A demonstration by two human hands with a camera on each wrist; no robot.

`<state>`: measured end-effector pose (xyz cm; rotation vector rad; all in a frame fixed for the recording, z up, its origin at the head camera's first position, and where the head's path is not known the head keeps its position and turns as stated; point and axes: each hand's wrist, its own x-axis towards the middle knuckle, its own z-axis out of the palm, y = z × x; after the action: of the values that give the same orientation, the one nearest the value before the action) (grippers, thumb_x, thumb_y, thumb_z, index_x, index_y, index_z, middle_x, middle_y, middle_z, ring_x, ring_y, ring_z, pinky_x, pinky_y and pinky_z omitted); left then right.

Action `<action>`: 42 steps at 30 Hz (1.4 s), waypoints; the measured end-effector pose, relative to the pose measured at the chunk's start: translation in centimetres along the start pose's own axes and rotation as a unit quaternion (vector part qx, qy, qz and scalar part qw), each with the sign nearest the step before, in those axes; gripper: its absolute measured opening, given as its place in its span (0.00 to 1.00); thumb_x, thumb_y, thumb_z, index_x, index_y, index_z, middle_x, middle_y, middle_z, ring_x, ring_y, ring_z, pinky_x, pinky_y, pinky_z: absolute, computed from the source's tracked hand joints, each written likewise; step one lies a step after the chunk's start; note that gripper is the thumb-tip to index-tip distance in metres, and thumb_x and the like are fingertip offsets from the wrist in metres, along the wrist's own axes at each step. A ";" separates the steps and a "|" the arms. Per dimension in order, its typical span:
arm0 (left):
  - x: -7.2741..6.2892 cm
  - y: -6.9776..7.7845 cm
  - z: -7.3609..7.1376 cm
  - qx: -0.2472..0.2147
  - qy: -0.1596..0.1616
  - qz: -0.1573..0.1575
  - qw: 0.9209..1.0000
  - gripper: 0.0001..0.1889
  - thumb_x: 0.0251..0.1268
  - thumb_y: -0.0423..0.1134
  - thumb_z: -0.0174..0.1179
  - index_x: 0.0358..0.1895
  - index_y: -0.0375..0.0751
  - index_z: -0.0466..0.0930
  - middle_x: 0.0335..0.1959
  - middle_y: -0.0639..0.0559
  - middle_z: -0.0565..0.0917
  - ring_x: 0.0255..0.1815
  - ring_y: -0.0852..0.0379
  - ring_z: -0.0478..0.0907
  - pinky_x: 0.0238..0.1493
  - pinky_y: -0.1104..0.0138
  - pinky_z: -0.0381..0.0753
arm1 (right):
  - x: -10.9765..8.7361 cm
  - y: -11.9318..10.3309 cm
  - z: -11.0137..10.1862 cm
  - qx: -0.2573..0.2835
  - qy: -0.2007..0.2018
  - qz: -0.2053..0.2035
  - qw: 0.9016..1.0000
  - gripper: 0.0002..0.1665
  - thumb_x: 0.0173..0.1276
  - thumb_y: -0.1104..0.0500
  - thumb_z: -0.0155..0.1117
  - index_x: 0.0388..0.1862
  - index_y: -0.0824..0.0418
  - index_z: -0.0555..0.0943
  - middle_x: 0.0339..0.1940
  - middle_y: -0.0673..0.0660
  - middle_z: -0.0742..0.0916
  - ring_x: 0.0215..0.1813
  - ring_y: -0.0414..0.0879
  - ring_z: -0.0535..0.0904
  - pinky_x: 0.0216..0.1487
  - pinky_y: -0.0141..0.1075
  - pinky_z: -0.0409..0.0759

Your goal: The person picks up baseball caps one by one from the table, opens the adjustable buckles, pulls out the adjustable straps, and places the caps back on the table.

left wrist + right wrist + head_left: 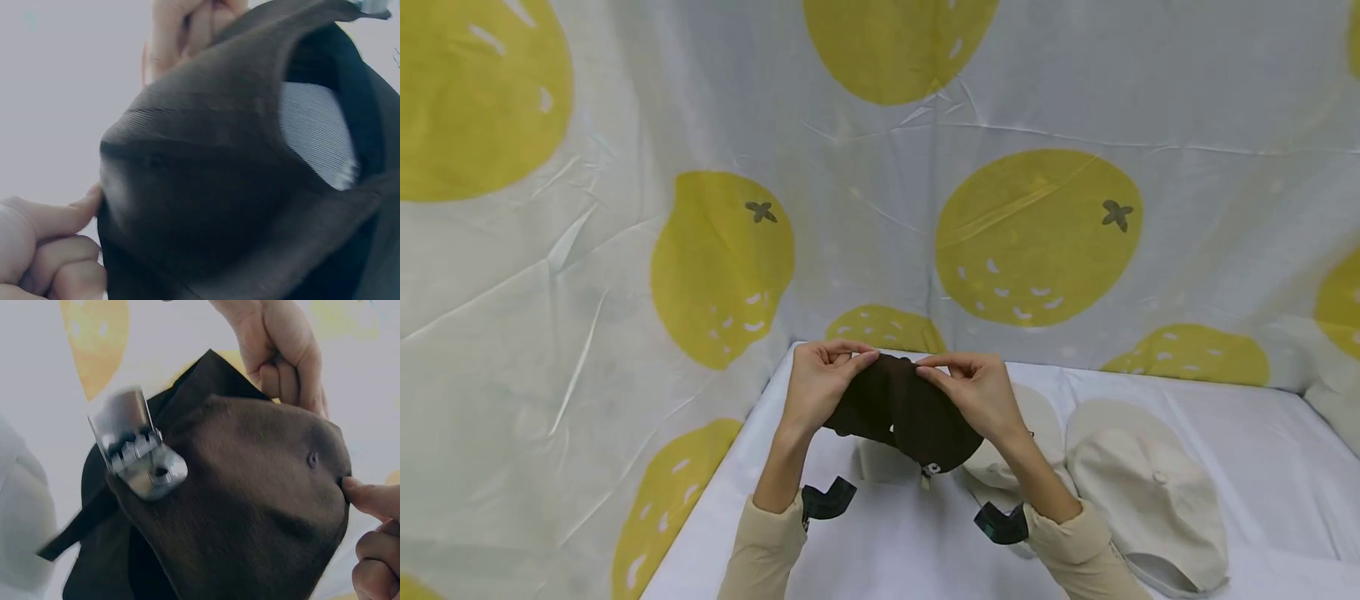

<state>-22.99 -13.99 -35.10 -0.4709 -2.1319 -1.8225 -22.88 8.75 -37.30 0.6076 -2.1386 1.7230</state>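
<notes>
A dark brown baseball cap [936, 417] hangs in the air above the white table. My left hand [820, 383] pinches the crown's top edge between thumb and fingers, and my right hand [981, 392] pinches it a short way to the right. In the left wrist view the left thumb and curled fingers [56, 250] grip the dark cloth [206, 187], with the back opening beside them. A metal buckle [140, 450] on a dark strap shows in the right wrist view, where the right hand [378, 544] holds the cap's edge.
Beige caps [1146, 500] lie on the white table [1262, 467] to the right, one partly behind my right arm. A pale flat thing [883, 467], partly hidden, lies beneath the brown cap. Lemon-print cloth [865, 208] walls the back and left.
</notes>
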 end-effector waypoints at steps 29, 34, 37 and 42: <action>-3.5 -8.5 -1.7 0.009 -0.015 -0.076 0.997 0.05 0.64 0.33 0.72 0.37 0.34 0.91 0.13 0.58 0.58 0.16 0.65 0.52 0.21 0.71 0.48 | -2.4 6.0 3.7 0.018 -0.040 0.073 0.996 0.04 0.62 0.63 0.78 0.36 0.63 0.93 0.17 0.62 0.85 0.22 0.33 0.68 0.27 0.24 0.65; -4.4 -9.5 -1.7 0.013 -0.016 -0.095 0.995 0.04 0.63 0.33 0.73 0.36 0.35 0.91 0.13 0.58 0.59 0.17 0.66 0.52 0.21 0.72 0.49 | -3.3 7.3 4.3 0.026 -0.045 0.095 0.994 0.06 0.61 0.62 0.79 0.36 0.63 0.93 0.36 0.62 0.93 0.32 0.33 0.78 0.36 0.23 0.75; -4.8 -10.0 -1.7 0.014 -0.017 -0.098 0.995 0.03 0.63 0.32 0.73 0.36 0.34 0.91 0.13 0.59 0.59 0.16 0.66 0.52 0.22 0.72 0.50 | -3.7 7.8 4.6 0.035 -0.047 0.093 0.994 0.06 0.61 0.64 0.79 0.36 0.65 0.93 0.35 0.64 0.93 0.31 0.32 0.77 0.35 0.23 0.75; -5.4 -10.6 -1.8 0.010 -0.016 -0.102 0.995 0.03 0.62 0.31 0.73 0.36 0.33 0.92 0.11 0.59 0.61 0.15 0.66 0.53 0.21 0.72 0.50 | -4.2 8.4 4.9 0.038 -0.058 0.087 0.994 0.06 0.61 0.65 0.78 0.36 0.67 0.92 0.34 0.65 0.93 0.28 0.29 0.74 0.31 0.21 0.72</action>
<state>-22.69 -17.61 -46.56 -0.2888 -2.2912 -1.9103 -23.58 5.96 -47.51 0.5698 -2.2734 1.9113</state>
